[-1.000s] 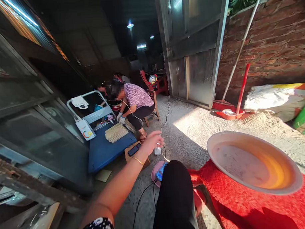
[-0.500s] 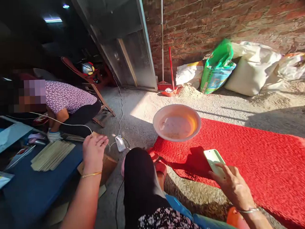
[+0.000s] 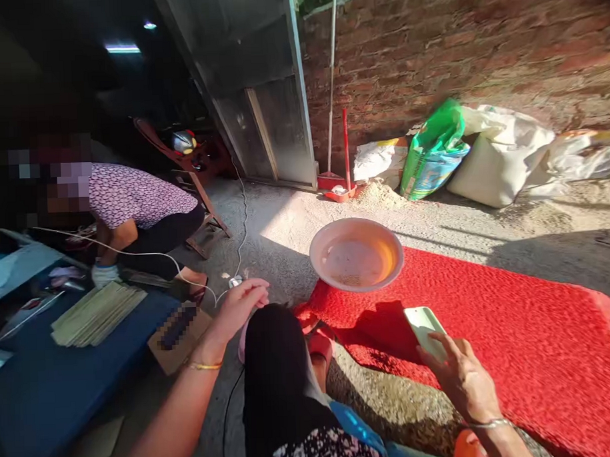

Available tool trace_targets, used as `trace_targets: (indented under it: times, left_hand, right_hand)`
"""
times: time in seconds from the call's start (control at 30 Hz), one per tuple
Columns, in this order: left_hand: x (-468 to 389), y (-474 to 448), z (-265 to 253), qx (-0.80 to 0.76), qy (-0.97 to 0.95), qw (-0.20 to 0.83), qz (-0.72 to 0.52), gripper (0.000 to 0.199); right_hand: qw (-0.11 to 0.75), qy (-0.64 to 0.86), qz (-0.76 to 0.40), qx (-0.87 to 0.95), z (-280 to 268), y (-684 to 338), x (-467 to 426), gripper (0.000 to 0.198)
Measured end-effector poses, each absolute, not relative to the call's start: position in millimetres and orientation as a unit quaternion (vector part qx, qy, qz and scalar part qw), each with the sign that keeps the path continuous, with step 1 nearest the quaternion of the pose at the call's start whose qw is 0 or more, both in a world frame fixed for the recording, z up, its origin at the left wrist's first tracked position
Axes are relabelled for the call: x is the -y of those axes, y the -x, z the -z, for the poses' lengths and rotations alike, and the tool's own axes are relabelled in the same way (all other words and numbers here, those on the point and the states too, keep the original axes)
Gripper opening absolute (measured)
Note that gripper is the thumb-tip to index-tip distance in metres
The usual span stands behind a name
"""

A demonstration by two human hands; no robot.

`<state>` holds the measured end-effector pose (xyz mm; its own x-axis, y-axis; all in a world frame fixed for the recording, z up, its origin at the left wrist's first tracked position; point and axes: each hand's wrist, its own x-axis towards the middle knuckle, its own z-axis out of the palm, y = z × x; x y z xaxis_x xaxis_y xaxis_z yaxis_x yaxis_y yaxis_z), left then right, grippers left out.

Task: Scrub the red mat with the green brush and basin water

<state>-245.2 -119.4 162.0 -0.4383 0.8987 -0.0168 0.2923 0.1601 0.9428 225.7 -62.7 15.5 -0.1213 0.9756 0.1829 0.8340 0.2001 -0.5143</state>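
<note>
My right hand (image 3: 465, 379) is closed on a phone in a pale green case (image 3: 422, 328), held above the red mat (image 3: 513, 314). My left hand (image 3: 242, 307) hangs in the air beside my knee, its fingers loosely stretched and nothing visible in them. Behind it, partly hidden, lies a white power strip (image 3: 235, 281) on the floor. A wide pinkish basin (image 3: 356, 253) rests at the mat's far left corner, just beyond my knees.
On the left, a person in a patterned shirt (image 3: 138, 191) bends over a blue table (image 3: 85, 376) bearing a stack of thin boards (image 3: 98, 314). A cardboard box (image 3: 181, 336) stands beside it. Cables cross the floor. Sacks (image 3: 502, 155), a dustpan (image 3: 340, 190) and a brick wall (image 3: 453, 43) are beyond.
My left hand has swung right, from near the table to beside my knee, and its fingers have come closer together. My right hand still holds the phone, nearly unmoved. The view has shifted slightly.
</note>
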Motion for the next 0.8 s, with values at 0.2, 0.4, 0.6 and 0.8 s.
trace_targets:
  times: [0.2, 0.4, 0.6, 0.8]
  left_hand:
    - [70.0, 100.7, -97.0, -0.583, -0.730, 0.279, -0.221, 0.022]
    - [47.8, 53.8, -65.8, -0.558, -0.806, 0.192, -0.046, 0.026]
    - [34.6, 52.0, -51.1, -0.564, -0.799, 0.209, -0.022, 0.022]
    - [28.0, 52.1, -56.3, -0.558, -0.800, 0.221, 0.003, 0.021]
  right_hand:
    - [0.155, 0.595, -0.145, 0.775, -32.4, -161.0, 51.7, 0.030]
    - [0.145, 0.702, -0.174, 0.676, -39.0, -204.8, 46.2, 0.031]
    - [0.203, 0.752, -0.214, 0.589, -57.9, -182.3, 22.7, 0.030]
    - [0.121, 0.763, -0.217, 0.597, -59.9, -106.4, -3.1, 0.040]
